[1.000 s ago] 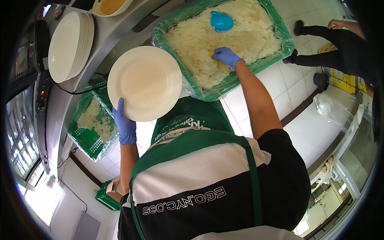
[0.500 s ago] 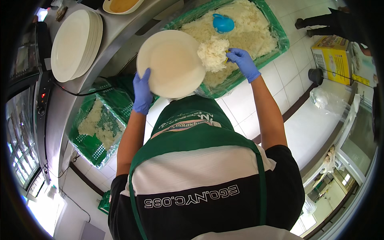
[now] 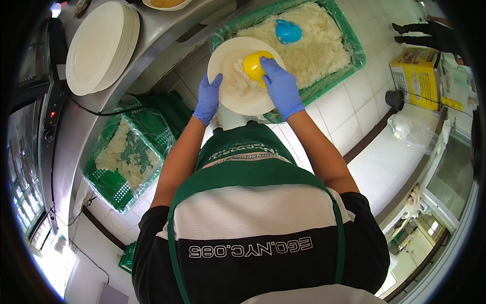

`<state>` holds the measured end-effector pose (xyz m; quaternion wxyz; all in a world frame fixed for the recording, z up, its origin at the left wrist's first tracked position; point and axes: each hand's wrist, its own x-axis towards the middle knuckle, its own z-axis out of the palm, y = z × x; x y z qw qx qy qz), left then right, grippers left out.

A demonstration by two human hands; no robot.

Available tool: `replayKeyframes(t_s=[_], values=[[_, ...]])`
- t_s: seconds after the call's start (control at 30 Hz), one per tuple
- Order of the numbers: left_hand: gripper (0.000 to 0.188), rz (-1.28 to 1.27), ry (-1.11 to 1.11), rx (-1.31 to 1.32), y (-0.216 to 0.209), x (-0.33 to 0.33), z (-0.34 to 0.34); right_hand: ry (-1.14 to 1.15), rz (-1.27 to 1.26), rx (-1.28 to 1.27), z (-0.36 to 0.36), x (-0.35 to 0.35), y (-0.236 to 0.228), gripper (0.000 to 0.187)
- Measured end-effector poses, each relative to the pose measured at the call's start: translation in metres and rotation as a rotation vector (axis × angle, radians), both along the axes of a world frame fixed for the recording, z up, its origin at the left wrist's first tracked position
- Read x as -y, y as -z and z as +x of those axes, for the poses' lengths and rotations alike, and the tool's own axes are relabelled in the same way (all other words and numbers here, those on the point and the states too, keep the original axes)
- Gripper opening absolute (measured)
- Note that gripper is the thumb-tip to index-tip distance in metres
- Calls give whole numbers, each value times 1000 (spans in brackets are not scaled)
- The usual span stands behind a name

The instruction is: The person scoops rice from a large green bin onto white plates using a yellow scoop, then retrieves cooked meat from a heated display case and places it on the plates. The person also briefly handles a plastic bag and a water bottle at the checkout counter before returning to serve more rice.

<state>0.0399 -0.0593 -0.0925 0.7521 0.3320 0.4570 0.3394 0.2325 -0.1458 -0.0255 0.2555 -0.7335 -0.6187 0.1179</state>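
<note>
My left hand (image 3: 207,99), in a blue glove, grips the left rim of a round off-white plate (image 3: 228,99). The gloved right hand (image 3: 281,87) is closed on a yellow cup (image 3: 257,65), tipped upside down over the plate. Some cooked rice (image 3: 240,76) shows on the plate beside the cup's mouth; whatever is under the cup is hidden. Beyond the plate stands a green crate (image 3: 354,38) lined with clear plastic and filled with rice. A blue cup (image 3: 288,31) lies on that rice.
On the steel counter (image 3: 152,30) at left are a stack of white plates (image 3: 96,50) and a bowl of brown food (image 3: 167,4). Below it sits a smaller green crate (image 3: 109,180) with some rice. A yellow box (image 3: 416,76) is at right, near another person's legs (image 3: 420,34).
The plate has moved right, partly over the crate. My right hand has brought the yellow cup, heaped with rice before, left onto the plate and turned it over.
</note>
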Motion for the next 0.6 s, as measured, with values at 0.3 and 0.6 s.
replayKeyframes(t_s=[0.3,0.6], values=[[36,2,31,57,12,6,-5,-28,122,247,-17,-23,11,38],[34,-36,-104,109,26,20,-8,255,-23,-19,-20,-6,16,23]])
